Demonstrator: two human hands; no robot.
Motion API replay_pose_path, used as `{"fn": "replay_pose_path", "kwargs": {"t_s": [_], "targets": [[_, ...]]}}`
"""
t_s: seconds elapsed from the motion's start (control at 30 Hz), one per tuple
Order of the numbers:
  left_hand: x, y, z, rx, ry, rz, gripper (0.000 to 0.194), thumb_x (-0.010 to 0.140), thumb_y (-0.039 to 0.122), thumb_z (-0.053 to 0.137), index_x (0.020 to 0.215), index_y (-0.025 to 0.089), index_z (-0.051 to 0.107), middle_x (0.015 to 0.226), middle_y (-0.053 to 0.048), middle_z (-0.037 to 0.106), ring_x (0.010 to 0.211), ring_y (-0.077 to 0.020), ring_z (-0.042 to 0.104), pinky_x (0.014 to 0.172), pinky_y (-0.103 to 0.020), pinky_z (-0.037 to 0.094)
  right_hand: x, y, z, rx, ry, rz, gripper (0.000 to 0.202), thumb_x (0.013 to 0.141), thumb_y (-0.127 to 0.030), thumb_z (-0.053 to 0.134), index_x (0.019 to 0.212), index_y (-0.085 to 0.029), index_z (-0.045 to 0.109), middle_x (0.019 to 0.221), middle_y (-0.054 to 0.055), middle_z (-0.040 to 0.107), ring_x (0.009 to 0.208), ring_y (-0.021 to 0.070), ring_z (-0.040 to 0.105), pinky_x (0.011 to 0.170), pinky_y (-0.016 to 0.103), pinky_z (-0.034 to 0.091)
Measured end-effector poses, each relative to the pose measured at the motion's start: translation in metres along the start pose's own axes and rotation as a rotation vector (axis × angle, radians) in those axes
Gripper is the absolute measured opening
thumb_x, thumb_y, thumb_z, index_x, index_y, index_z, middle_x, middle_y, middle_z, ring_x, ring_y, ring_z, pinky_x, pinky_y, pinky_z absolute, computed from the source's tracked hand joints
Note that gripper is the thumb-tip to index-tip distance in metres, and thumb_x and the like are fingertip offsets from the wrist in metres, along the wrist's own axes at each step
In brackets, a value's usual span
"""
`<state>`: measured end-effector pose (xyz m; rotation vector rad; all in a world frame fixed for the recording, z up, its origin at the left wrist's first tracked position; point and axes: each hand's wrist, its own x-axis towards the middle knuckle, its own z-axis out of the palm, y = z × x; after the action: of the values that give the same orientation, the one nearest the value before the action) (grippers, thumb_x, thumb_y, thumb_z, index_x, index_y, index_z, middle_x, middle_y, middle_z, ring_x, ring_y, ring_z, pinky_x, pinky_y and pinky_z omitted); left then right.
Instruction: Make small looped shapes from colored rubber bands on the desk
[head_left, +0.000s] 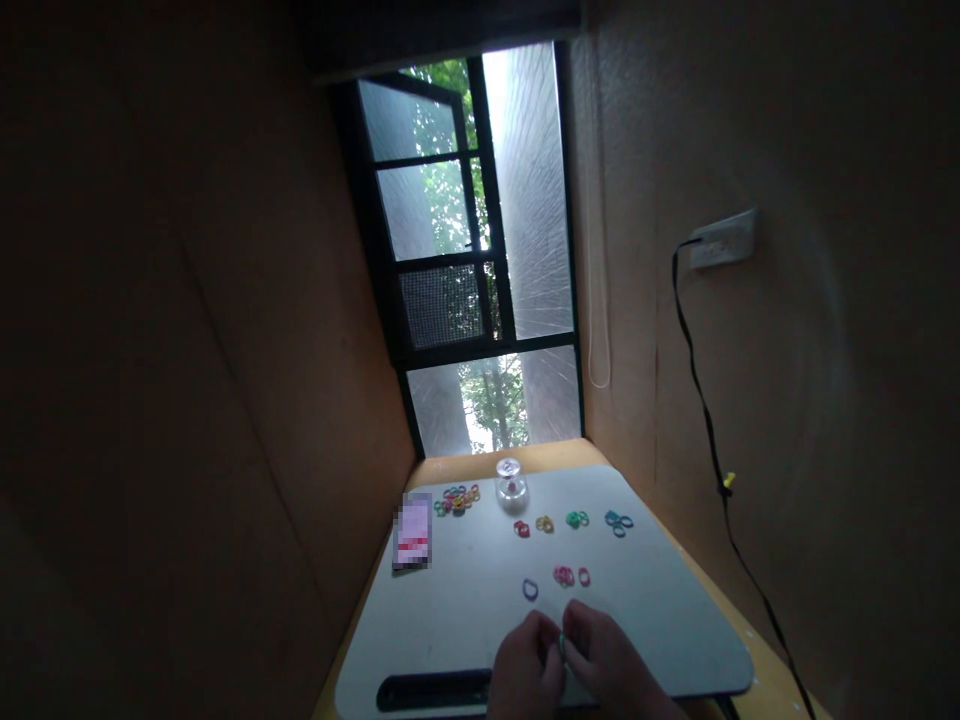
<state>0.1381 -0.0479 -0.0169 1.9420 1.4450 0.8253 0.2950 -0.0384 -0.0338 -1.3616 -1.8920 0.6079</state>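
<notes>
My left hand and my right hand meet over the near part of a white tabletop. Both are closed, fingertips pinched round a small green elastic band, mostly hidden by the fingers. Just beyond them lie a purple elastic band and a small group of pink elastic bands. Farther back, in a row, are red bands, yellow bands, green bands and blue bands. A mixed-colour pile of bands sits at the far left.
A clear, rounded container stands at the back edge. Beside the mixed pile is a blurred, flat rectangular item. A dark slot runs along the front left. Walls close in on both sides; a black cord hangs from the right-hand outlet.
</notes>
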Motion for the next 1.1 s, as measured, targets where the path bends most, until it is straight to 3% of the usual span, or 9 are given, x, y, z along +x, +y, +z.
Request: {"fn": "replay_pose_path", "kwargs": {"t_s": [0.6,1.1], "targets": [[-0.0057,0.0092,-0.0027,0.032,0.000,-0.008,0.012,0.081,0.014,0.048,0.084,0.019,0.058,0.081,-0.002,0.065,0.077,-0.0160,0.058,0.070,-0.026,0.037,-0.0031,0.0014,0.0023,-0.082,0.013,-0.020,0.008,0.076,-0.015,0.049,0.071,-0.020,0.045,0.066,-0.002,0.056,0.062,0.0126,0.048,0.058,0.025,0.030],[-0.0077,0.0051,0.0000,0.010,0.028,0.017,0.009,0.081,0.013,0.049,0.081,0.019,0.056,0.076,0.000,0.062,0.072,-0.0142,0.055,0.067,-0.025,0.036,-0.0064,-0.0059,-0.0019,-0.079,0.000,-0.015,0.009,0.077,-0.017,0.050,0.071,-0.020,0.045,0.068,-0.002,0.056,0.063,0.0126,0.049,0.059,0.025,0.030]]}}
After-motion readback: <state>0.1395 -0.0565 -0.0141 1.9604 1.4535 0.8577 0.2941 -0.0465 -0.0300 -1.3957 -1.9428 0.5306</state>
